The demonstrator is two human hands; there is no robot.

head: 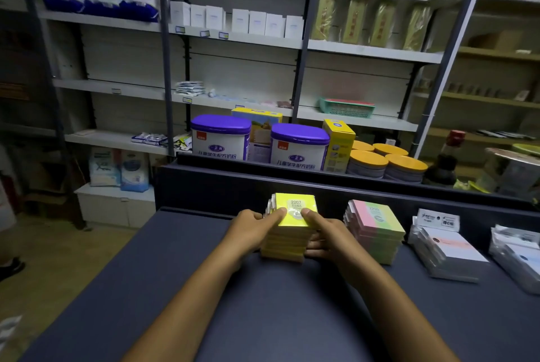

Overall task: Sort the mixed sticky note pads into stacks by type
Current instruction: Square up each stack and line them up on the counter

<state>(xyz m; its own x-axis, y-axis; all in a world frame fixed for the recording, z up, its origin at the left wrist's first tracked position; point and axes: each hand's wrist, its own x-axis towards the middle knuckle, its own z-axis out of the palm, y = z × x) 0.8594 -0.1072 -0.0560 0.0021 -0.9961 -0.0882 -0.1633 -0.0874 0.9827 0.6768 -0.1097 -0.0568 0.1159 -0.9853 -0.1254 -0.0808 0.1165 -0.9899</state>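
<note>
A tall stack of yellow sticky note pads (295,206) stands on the dark blue counter (277,303), its top pad marked 2207. My left hand (251,230) grips the stack's left side with the thumb on the top pad. My right hand (324,233) grips the right side, thumb also on top, fingers curled against the stack's flank. To the right stands a stack of pink and green striped pads (377,230). Further right lie two stacks of white packaged pads (447,250), the second stack (517,259) at the counter's right end.
A dark raised ledge (263,183) borders the counter's far side. Behind it stand two purple-lidded milk powder tins (298,145), yellow boxes, orange-lidded jars (385,163) and a dark bottle (444,160). Shelving with goods fills the background. Floor lies to the left.
</note>
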